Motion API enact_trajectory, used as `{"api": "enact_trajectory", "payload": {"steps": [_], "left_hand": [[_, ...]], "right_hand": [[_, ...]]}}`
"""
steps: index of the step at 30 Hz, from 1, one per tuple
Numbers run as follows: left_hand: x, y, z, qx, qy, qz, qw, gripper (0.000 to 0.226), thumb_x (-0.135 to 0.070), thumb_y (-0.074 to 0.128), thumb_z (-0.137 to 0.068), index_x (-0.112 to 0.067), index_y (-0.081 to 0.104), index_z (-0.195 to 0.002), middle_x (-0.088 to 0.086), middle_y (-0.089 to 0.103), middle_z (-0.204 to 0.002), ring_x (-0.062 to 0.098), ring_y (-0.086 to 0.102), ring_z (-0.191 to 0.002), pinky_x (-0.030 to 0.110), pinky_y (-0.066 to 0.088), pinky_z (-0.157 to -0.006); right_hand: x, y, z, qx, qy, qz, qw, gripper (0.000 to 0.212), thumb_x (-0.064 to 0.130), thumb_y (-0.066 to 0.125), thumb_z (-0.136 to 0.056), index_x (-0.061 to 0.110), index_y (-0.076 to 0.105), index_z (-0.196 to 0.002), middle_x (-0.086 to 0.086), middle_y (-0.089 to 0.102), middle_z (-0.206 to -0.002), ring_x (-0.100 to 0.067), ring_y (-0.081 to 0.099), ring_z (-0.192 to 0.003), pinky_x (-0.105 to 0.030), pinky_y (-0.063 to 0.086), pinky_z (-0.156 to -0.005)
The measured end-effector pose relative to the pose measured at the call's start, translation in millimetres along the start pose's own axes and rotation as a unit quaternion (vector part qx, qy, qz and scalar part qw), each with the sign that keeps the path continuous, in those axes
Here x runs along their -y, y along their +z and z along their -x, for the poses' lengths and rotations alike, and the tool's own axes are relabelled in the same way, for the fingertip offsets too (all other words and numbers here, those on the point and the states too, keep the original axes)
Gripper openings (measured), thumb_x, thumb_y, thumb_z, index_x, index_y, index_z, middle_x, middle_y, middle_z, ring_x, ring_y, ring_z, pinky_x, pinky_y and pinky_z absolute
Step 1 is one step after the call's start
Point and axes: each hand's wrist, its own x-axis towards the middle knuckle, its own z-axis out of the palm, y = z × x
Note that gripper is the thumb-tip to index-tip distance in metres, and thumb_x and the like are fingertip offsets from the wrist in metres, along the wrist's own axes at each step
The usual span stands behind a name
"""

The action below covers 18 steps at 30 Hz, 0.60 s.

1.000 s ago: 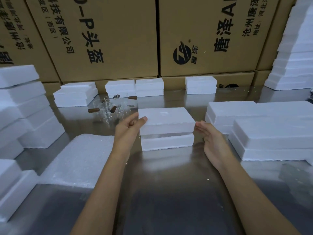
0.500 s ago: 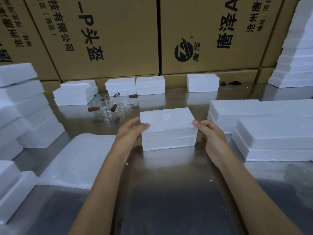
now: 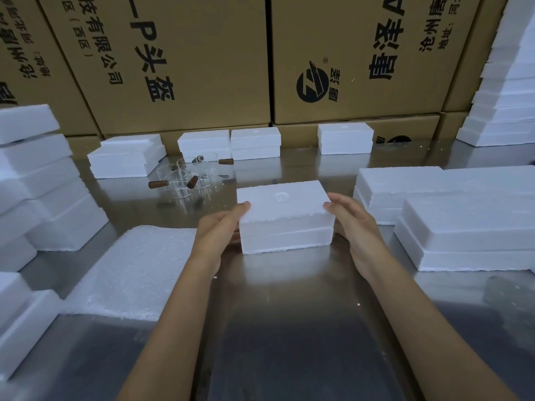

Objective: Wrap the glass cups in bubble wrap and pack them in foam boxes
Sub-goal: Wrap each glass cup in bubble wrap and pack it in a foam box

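A white foam box (image 3: pixel 285 218) with its lid on sits on the steel table (image 3: pixel 289 328) in the middle. My left hand (image 3: pixel 218 231) grips its left end, thumb on the lid's near corner. At the right end, my right hand (image 3: pixel 354 224) holds the box with its fingers at the lid's edge. Several clear glass cups (image 3: pixel 188 176) with brown wooden handles stand behind and to the left of the box. A stack of bubble wrap sheets (image 3: pixel 130 270) lies flat to the left of my left forearm.
Closed foam boxes (image 3: pixel 256 143) line the back of the table in front of large cardboard cartons (image 3: pixel 179 62). Foam box stacks (image 3: pixel 43 180) rise at the left, long foam pieces (image 3: pixel 469 224) lie at the right, and a tall foam stack (image 3: pixel 509 82) fills the far right.
The lid has come down onto the box and now sits closed. My right hand has moved in from beside the box to grip its right end.
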Motion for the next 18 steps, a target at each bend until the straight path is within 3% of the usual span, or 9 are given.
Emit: {"api": "enact_trajectory", "payload": {"steps": [3, 7, 11, 18], "left_hand": [[0.5, 1.9, -2.6, -0.033, 0.004, -0.001, 0.999, 0.025, -0.046, 0.085, -0.071, -0.021, 0.08, -0.068, 0.002, 0.079, -0.085, 0.025, 0.076, -0.086, 0.046, 0.058, -0.092], [-1.6, 2.7, -1.8, -0.058, 0.01, -0.002, 0.998, 0.054, -0.057, 0.085, -0.055, -0.005, 0.074, -0.068, 0.008, 0.078, -0.082, 0.032, 0.075, -0.088, 0.053, 0.058, -0.09], [-4.0, 1.5, -0.8, -0.069, 0.004, -0.008, 0.998, 0.052, -0.056, 0.087, -0.053, -0.006, 0.075, -0.065, 0.01, 0.078, -0.08, 0.032, 0.076, -0.085, 0.051, 0.061, -0.083], [-6.2, 4.2, 3.6, -0.09, 0.007, -0.019, 0.996, 0.059, -0.051, 0.087, -0.06, 0.004, 0.073, -0.076, 0.015, 0.077, -0.081, 0.035, 0.075, -0.085, 0.051, 0.062, -0.081]], "right_hand": [[-0.5, 1.1, -0.6, -0.017, -0.001, 0.02, 1.0, 0.024, 0.04, 0.074, -0.081, 0.036, 0.074, -0.104, 0.013, 0.073, -0.112, -0.013, 0.067, -0.11, -0.043, 0.049, -0.105], [-1.3, 3.0, -1.4, -0.037, -0.001, 0.03, 0.999, 0.019, 0.038, 0.073, -0.083, 0.035, 0.075, -0.101, 0.012, 0.074, -0.108, -0.014, 0.068, -0.108, -0.044, 0.05, -0.104], [0.0, 3.5, -2.2, -0.042, 0.015, 0.036, 0.998, 0.023, 0.04, 0.074, -0.077, 0.032, 0.075, -0.098, 0.008, 0.074, -0.108, -0.017, 0.067, -0.109, -0.046, 0.05, -0.104], [-0.6, 4.3, -1.6, -0.047, 0.018, 0.039, 0.998, 0.012, 0.034, 0.072, -0.088, 0.031, 0.074, -0.099, 0.011, 0.074, -0.104, -0.013, 0.068, -0.105, -0.048, 0.053, -0.1]]}}
